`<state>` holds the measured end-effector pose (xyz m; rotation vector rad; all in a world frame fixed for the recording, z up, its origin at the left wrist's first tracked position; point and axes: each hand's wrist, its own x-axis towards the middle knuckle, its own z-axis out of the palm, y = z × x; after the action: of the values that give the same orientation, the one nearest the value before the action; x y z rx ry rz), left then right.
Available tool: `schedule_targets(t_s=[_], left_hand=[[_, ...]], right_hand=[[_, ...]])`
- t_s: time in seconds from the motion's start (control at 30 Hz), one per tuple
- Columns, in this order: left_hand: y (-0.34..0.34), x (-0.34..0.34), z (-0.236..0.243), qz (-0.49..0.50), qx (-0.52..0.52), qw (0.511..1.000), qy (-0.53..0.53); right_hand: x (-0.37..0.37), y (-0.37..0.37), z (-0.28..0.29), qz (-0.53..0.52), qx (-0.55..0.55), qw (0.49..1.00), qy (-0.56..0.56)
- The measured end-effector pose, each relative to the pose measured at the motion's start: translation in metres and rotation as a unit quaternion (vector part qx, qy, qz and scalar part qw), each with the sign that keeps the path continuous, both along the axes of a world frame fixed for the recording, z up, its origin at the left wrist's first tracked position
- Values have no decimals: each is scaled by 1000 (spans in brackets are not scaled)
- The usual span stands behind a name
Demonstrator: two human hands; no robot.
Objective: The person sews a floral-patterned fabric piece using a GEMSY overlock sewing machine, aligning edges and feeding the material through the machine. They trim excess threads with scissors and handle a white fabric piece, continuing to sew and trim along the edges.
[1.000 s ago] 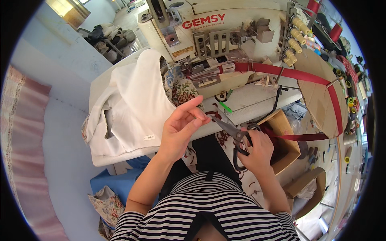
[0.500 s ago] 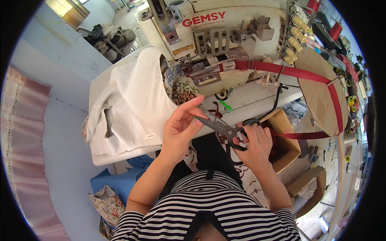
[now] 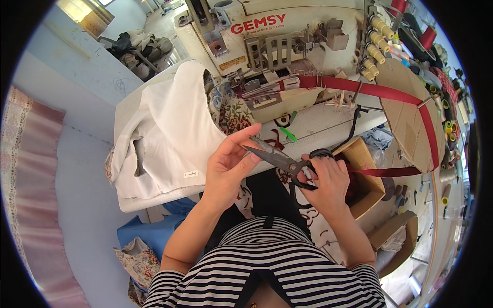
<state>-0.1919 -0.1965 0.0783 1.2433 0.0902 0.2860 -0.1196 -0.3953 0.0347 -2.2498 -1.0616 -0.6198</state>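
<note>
My right hand (image 3: 331, 179) grips the black handles of dark metal scissors (image 3: 279, 159), held in front of my body with the blades pointing up and left. The blades look slightly apart. By their tips is my left hand (image 3: 228, 167), palm turned inward, index finger stretched out and thumb apart from it. The blade tips lie between that thumb and index finger; its other fingers are partly hidden. Left of the hands, a white garment (image 3: 172, 115) lies spread on the machine table, with floral fabric (image 3: 237, 117) showing at its edge beside the sewing machine.
The sewing machine (image 3: 303, 41) stands at the back, fed by dark red tape (image 3: 359, 87). A green plastic tool (image 3: 288, 134) lies on the table (image 3: 318, 126). Cardboard boxes (image 3: 367, 190) sit at the right, thread cones (image 3: 377, 41) above. Blue cloth (image 3: 146, 233) hangs low at left.
Both hands and the scissors have shifted only slightly. The right hand's fingers have moved a little on the handles, and the left hand stays by the blade tips.
</note>
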Motion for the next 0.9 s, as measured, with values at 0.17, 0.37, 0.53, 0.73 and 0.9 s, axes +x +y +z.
schedule_targets(t_s=[0.17, 0.37, 0.53, 0.73, 0.9], left_hand=[[3, 1, -4, 8, 5, 1000, 10], [7, 6, -15, -24, -41, 998, -30], [9, 4, -21, -5, -2, 1000, -12], [12, 4, -24, -8, -11, 999, -39], [7, 7, -19, -20, 19, 999, -27]], right_hand=[[1, -1, 3, 7, 2, 1000, 10], [-5, -14, -17, -23, 73, 991, 114], [-8, -58, -65, -198, 153, 907, 339], [-6, -98, -73, -283, 88, 902, 312], [-13, -65, -32, -162, 6, 961, 224]])
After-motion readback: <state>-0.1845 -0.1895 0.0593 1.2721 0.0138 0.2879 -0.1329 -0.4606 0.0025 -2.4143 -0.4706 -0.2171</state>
